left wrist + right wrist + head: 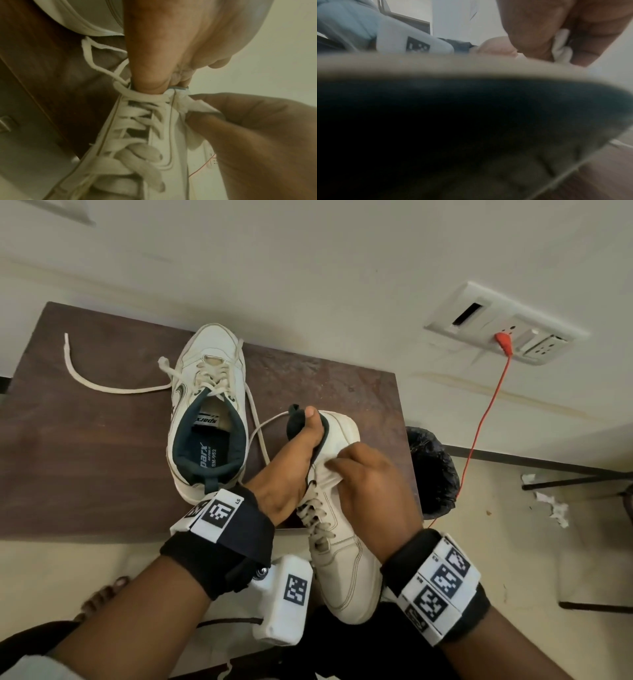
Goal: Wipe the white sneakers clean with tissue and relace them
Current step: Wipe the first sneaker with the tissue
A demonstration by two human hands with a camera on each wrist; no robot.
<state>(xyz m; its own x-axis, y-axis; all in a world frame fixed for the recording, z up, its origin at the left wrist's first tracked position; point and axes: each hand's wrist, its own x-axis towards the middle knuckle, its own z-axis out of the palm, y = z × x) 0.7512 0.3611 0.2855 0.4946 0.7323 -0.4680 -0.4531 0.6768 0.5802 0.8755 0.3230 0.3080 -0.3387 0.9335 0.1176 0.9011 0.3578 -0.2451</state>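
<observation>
Loose lace [102, 383]: lies alone on the dark table [85, 457], well left of both hands; one end reaches the resting sneaker.
Resting sneaker [209, 412]: stands upright on the table just left of the left hand, opening up, toe toward the wall, its own laces slack; inside it only the printed insole shows.
Left hand [291, 460]: curled around the collar of the held sneaker [346, 570], thumb on the dark tongue, the other fingers hidden inside the shoe.
Held sneaker: lifted off the table between the two hands, heel up and away, toe pointing down toward the person, laced through its eyelets.
Tissue [190, 106]: a small crumpled white wad pinched in the right hand, pressed on the sneaker's side just below the collar, next to the left hand's grip.
Right hand [373, 494]: fingers curled tight on the tissue, against the shoe's right side.
Bin [435, 474]: lined with a black bag, on the floor just right of the right hand; its contents cannot be made out.
Further right: a red cable [486, 419] runs from a wall socket [507, 333] down behind the bin; crumpled white scraps [551, 505] lie on the floor.
Count: two sneakers, one separate lace, one tissue in hand, one bin.
</observation>
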